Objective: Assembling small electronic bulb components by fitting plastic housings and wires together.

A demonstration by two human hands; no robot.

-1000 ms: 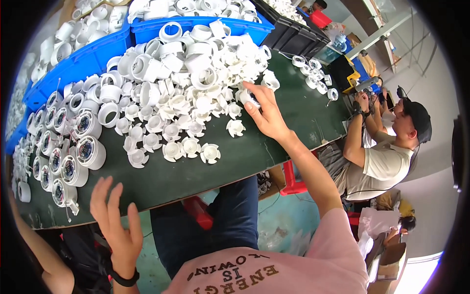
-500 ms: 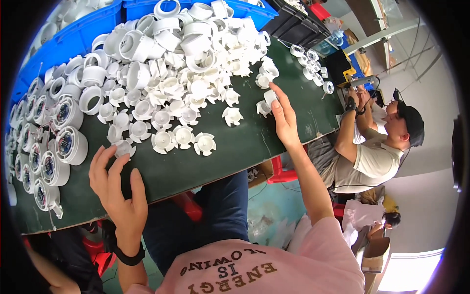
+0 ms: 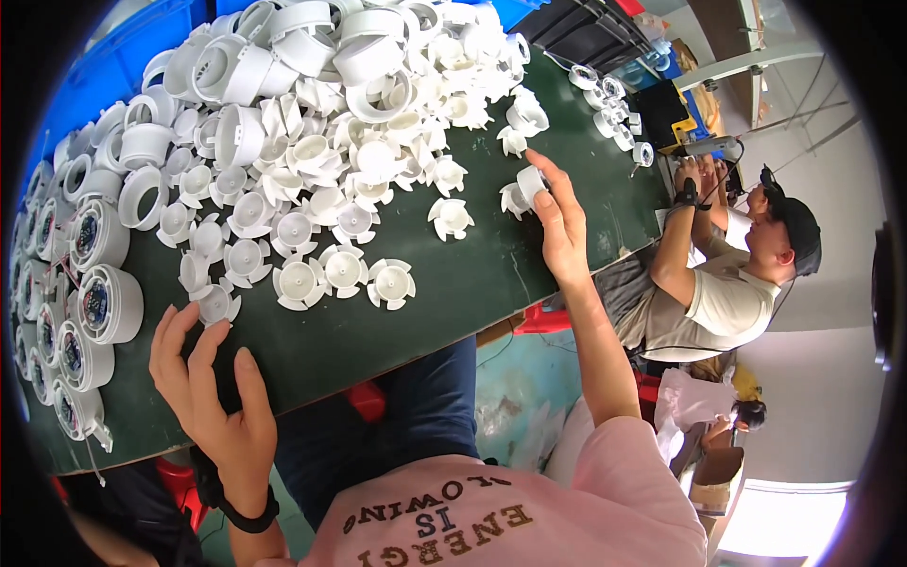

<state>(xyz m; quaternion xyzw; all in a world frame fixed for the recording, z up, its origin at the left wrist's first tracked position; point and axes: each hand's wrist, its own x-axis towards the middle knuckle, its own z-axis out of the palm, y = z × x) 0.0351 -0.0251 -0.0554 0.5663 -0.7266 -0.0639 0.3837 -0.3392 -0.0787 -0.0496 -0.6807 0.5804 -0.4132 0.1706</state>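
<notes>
My right hand (image 3: 561, 222) is closed, thumb and fingers on a small white cylindrical part (image 3: 530, 183). Just left of that part, touching or very near it, lies a white fan impeller (image 3: 512, 200). My left hand (image 3: 219, 397) is held over the table's near left, fingers spread and nothing in them. Its fingertips are close to another impeller (image 3: 218, 304) at the edge of the scattered group. Several loose impellers (image 3: 299, 283) lie between my hands, cup side up.
White ring housings (image 3: 373, 52) are heaped at the back, before blue bins (image 3: 132, 57). Housings with circuit boards (image 3: 111, 302) line the left of the green table (image 3: 378, 340). Small round parts (image 3: 605, 109) sit far right. A co-worker in a cap (image 3: 732, 274) works at the right.
My left hand has shifted slightly left and toward me. The right hand keeps the white cylindrical part, almost in place. The view has moved a little, shifting the pile to the left.
</notes>
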